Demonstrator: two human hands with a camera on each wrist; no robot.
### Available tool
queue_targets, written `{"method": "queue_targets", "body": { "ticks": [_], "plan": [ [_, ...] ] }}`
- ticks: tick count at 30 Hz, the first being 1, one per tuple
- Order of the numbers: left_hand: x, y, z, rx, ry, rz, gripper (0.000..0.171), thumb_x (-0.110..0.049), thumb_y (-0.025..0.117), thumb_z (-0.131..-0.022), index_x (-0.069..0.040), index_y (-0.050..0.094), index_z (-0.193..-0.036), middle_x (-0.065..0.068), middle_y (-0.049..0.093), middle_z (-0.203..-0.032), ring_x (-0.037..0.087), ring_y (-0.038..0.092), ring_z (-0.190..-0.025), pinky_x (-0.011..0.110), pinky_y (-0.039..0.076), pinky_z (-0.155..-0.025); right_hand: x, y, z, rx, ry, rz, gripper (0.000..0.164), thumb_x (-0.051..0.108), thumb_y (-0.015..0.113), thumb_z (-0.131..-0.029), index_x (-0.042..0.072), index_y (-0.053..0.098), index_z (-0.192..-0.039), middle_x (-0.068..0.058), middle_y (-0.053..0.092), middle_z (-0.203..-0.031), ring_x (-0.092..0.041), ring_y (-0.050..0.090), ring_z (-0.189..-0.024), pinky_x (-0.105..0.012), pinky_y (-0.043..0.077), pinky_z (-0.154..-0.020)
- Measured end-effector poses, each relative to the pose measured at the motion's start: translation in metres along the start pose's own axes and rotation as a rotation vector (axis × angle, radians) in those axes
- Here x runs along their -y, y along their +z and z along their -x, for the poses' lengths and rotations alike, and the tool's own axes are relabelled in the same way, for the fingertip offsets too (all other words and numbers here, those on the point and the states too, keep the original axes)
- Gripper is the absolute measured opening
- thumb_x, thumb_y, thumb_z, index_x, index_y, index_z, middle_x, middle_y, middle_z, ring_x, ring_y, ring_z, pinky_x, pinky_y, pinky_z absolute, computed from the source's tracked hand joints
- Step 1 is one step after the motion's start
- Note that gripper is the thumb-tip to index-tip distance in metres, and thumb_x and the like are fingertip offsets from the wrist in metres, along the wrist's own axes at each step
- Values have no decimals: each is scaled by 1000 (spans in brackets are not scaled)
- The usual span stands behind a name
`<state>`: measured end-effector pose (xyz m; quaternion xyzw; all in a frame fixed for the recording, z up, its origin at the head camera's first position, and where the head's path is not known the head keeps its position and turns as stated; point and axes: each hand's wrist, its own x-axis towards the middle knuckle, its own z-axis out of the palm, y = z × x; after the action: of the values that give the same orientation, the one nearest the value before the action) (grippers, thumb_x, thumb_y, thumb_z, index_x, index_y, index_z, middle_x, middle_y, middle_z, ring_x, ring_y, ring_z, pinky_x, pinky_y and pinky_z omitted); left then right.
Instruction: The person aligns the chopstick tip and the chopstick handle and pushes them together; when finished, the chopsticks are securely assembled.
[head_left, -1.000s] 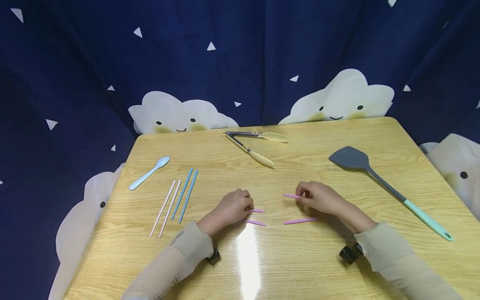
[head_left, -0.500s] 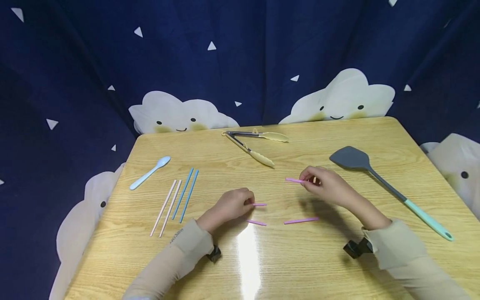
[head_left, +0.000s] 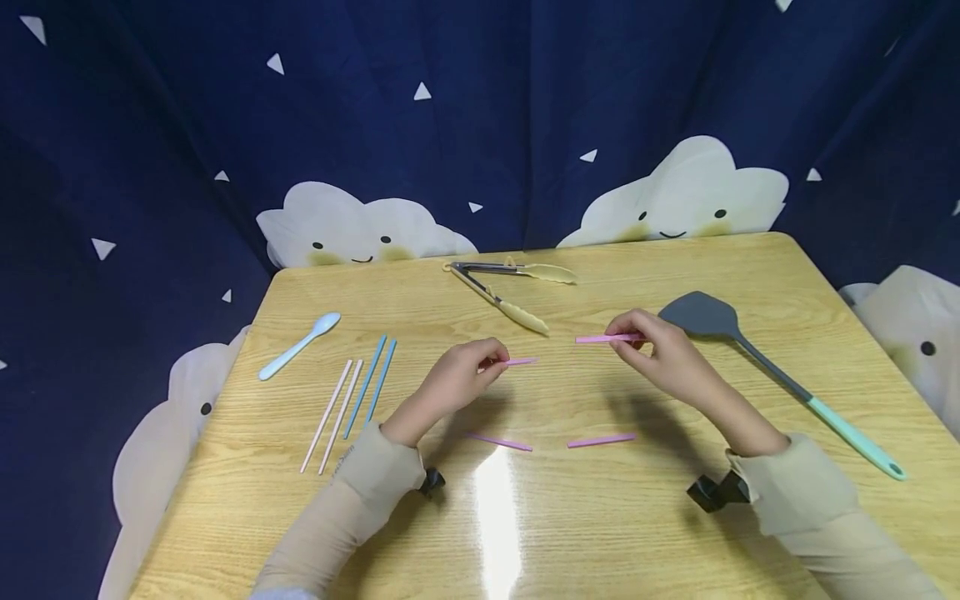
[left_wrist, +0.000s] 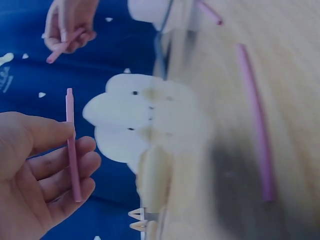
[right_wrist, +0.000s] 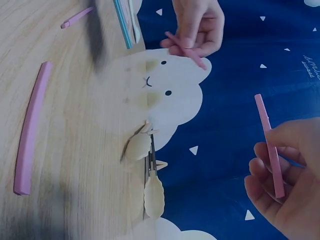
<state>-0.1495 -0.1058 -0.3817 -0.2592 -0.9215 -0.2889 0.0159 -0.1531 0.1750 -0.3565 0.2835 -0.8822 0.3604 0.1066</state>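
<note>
Between thumb and fingers, my left hand [head_left: 455, 379] pinches a short pink chopstick piece [head_left: 522, 361], raised above the table. In the left wrist view this piece [left_wrist: 73, 160] has a narrower plug at its upper end. My right hand [head_left: 663, 354] holds another pink chopstick piece [head_left: 592, 339] the same way, its free end pointing left toward the left hand's piece, with a gap between them. Two more pink pieces lie below on the table: one at left [head_left: 502, 442], one at right [head_left: 602, 440], ends facing each other.
White chopsticks [head_left: 330, 417], blue chopsticks [head_left: 367, 383] and a pale blue spoon [head_left: 300, 346] lie at the left of the wooden table [head_left: 600, 542]. Open tongs [head_left: 480, 287] rest at the back. A grey spatula [head_left: 776, 367] with a mint handle lies at the right.
Both hands have lifted their pink pieces off the table and moved away from the body, the right hand rising first. The two other pink pieces stay on the table.
</note>
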Motion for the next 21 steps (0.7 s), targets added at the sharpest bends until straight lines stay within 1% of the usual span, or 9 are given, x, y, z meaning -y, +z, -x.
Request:
{"method": "queue_targets", "body": {
  "ticks": [4,8,10,16,21],
  "plan": [
    [-4,-11,-3,-86,24,38,3,-12,60,-86,-11,62,-88,-3,61,-82,9,56,-75,24,46,-69,1,-2,-1,-8,15,-17,13,-2,61,-82,7,59,-92,1,56,-79,-7,46,-69,-24,42,-60],
    [-8,-18,-4,-160,48,40,4,-11,60,-86,-10,63,-88,-2,59,-79,10,53,-70,23,44,-64,2,-4,0,-18,21,-32,14,-2,61,-81,7,60,-92,2,54,-76,-8,43,-64,-20,39,-53],
    [-10,-20,-6,-185,57,36,4,-11,60,-86,-10,63,-88,-2,57,-77,10,51,-67,22,43,-62,2,-4,0,-21,23,-45,14,-2,61,-81,7,60,-92,2,53,-74,-8,42,-62,-20,37,-51],
    [-18,-23,-9,-215,115,98,3,-7,59,-86,-7,62,-87,0,54,-75,10,47,-65,21,41,-59,7,-6,-1,-9,37,-97,14,0,62,-82,7,61,-94,2,56,-76,-8,41,-61,-20,36,-50],
    [-26,-23,-11,-209,119,126,6,-10,59,-86,-8,63,-90,-2,55,-76,9,45,-65,21,40,-58,9,-6,-2,0,33,-121,15,2,63,-82,8,64,-96,1,59,-80,-7,45,-63,-19,39,-52]
  ]
}}
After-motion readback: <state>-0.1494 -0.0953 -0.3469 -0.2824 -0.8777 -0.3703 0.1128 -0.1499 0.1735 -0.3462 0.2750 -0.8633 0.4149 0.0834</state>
